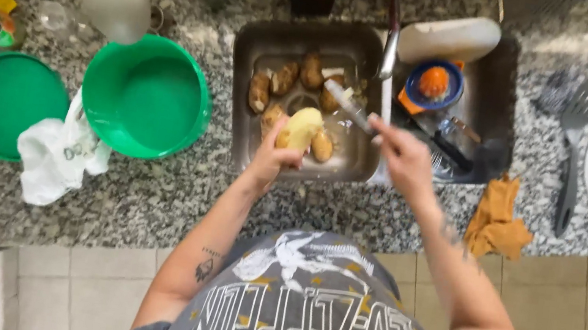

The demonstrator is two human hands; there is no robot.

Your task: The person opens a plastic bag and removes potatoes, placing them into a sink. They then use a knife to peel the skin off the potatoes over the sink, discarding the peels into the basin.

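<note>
Now | left hand grips potato | right hand grips peeler | sink: unpeeled potatoes

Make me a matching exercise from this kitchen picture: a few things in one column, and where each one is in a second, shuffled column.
Things:
1. Peeled potato
2. Peeler
3. Green bowl
4. Orange cloth

Places:
A. On the granite counter, left of the sink
B. In the right hand, over the sink
C. In the left hand, over the sink
D. On the counter's front edge, right of the sink

Pairs: 1-C, 2-B, 3-A, 4-D
</note>
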